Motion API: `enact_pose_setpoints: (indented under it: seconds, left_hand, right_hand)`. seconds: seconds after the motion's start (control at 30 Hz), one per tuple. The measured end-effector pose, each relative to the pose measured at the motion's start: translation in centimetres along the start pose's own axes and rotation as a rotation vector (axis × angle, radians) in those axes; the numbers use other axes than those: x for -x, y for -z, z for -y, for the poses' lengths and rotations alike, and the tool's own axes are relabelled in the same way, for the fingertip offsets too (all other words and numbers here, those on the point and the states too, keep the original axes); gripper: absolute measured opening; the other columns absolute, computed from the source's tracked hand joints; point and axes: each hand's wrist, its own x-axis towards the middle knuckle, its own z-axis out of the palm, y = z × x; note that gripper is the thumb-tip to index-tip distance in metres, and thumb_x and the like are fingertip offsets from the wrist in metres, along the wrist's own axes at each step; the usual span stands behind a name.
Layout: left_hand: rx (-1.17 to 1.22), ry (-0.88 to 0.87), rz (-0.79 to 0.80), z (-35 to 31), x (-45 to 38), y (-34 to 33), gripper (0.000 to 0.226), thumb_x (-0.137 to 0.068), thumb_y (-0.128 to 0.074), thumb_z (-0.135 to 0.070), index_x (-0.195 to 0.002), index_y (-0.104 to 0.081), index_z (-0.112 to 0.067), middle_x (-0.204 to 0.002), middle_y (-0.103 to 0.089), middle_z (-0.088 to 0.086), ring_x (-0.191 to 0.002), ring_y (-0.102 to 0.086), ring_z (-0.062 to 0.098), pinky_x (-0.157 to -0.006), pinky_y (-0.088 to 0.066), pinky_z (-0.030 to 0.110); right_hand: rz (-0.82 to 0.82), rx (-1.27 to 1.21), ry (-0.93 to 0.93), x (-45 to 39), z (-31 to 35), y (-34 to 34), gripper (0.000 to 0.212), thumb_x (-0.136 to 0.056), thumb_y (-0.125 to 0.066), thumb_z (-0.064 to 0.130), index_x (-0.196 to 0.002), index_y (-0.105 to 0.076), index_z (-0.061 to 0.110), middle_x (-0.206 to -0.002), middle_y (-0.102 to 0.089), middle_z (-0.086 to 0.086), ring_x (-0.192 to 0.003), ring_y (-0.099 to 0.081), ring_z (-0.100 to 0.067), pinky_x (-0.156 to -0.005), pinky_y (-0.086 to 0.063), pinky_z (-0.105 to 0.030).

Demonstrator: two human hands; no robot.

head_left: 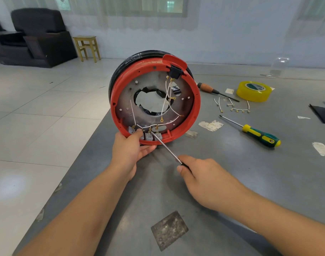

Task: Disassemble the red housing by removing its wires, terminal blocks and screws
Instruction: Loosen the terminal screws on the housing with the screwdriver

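Grey tabletop (232,182) in a tiled room, armchair (34,36) and stool (87,47) behind. Red housing (156,100) propped on edge near the table's left side, white wires (167,97) and grey terminal blocks (148,136) inside. Left hand (129,148) gripping the lower rim. Right hand (200,178) wrapped round a screwdriver (165,148), tip at the blocks. Further right: loose wires (232,106), tape roll (254,91), two more screwdrivers (257,133).

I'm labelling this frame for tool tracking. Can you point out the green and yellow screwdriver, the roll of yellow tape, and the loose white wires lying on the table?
Green and yellow screwdriver (260,135): head view, on its handle.
Roll of yellow tape (253,91): head view, on its outer side.
Loose white wires (232,105): head view, amid the bundle.
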Motion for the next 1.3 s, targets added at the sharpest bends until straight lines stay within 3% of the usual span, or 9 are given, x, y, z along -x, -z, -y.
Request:
enact_pose_setpoints:
  seconds: [0.13,0.23,0.37,0.67,0.9,1.2,1.3]
  left_hand:
    - [0.005,0.016,-0.007,0.0,-0.2,0.1,0.023,-0.107,-0.056,-0.012,-0.131,-0.054,-0.012,-0.109,-0.078,0.018,-0.085,-0.080,0.034,-0.066,-0.066,0.036]
    - [0.018,0.031,-0.019,0.0,-0.4,0.1,0.025,-0.107,-0.057,-0.012,-0.132,-0.053,-0.010,-0.111,-0.077,0.019,-0.084,-0.080,0.035,-0.065,-0.066,0.037]
    - [0.052,0.040,-0.026,0.0,-0.4,0.2,0.022,-0.106,-0.057,-0.011,-0.128,-0.055,-0.008,-0.107,-0.078,0.020,-0.083,-0.080,0.037,-0.061,-0.064,0.033]
    - [0.075,0.036,-0.028,0.0,-0.5,0.3,0.019,-0.106,-0.057,-0.010,-0.125,-0.057,-0.007,-0.098,-0.080,0.017,-0.083,-0.080,0.037,-0.061,-0.064,0.033]
    - [0.084,0.056,-0.038,0.1,-0.6,0.4,0.023,-0.107,-0.058,-0.012,-0.128,-0.054,-0.006,-0.107,-0.078,0.020,-0.083,-0.080,0.036,-0.062,-0.064,0.034]
    - [0.077,0.045,-0.008,0.0,-0.8,0.7,0.032,-0.107,-0.058,-0.012,-0.135,-0.046,-0.019,-0.122,-0.072,0.020,-0.086,-0.080,0.039,-0.067,-0.066,0.042]
    - [0.097,0.062,0.010,-0.1,-0.7,0.7,0.030,-0.105,-0.062,-0.013,-0.131,-0.047,-0.014,-0.119,-0.073,0.021,-0.086,-0.079,0.040,-0.067,-0.066,0.042]
  right_hand:
    - [0.101,-0.442,-0.093,-0.4,0.1,-0.4,0.024,-0.106,-0.041,0.039,-0.106,-0.058,0.021,-0.067,-0.062,-0.001,-0.043,-0.060,-0.020,-0.045,-0.055,-0.041]
    - [0.146,-0.803,-0.169,-0.6,0.2,-0.8,0.023,-0.108,-0.046,0.034,-0.114,-0.063,0.020,-0.058,-0.055,0.007,-0.041,-0.050,-0.017,-0.038,-0.044,-0.027]
    - [0.191,-1.042,-0.226,-0.7,0.7,-0.9,0.020,-0.108,-0.050,0.032,-0.121,-0.065,0.031,-0.061,-0.055,0.005,-0.044,-0.046,-0.016,-0.040,-0.042,-0.026]
    - [0.206,-1.122,-0.244,-0.3,0.7,-0.9,0.022,-0.108,-0.051,0.030,-0.125,-0.065,0.030,-0.063,-0.054,0.002,-0.046,-0.045,-0.015,-0.040,-0.042,-0.026]
    - [0.237,-1.099,-0.250,0.0,0.1,-0.6,0.023,-0.107,-0.052,0.032,-0.125,-0.066,0.031,-0.064,-0.055,0.001,-0.046,-0.045,-0.015,-0.040,-0.043,-0.026]
    - [0.182,-0.931,-0.171,0.5,-0.9,-0.1,0.021,-0.107,-0.050,0.032,-0.121,-0.066,0.035,-0.061,-0.055,0.004,-0.044,-0.046,-0.015,-0.040,-0.044,-0.027]
    - [0.127,-0.844,-0.138,0.3,-1.3,0.2,0.021,-0.107,-0.050,0.032,-0.122,-0.065,0.037,-0.062,-0.055,0.005,-0.045,-0.048,-0.016,-0.041,-0.046,-0.029]
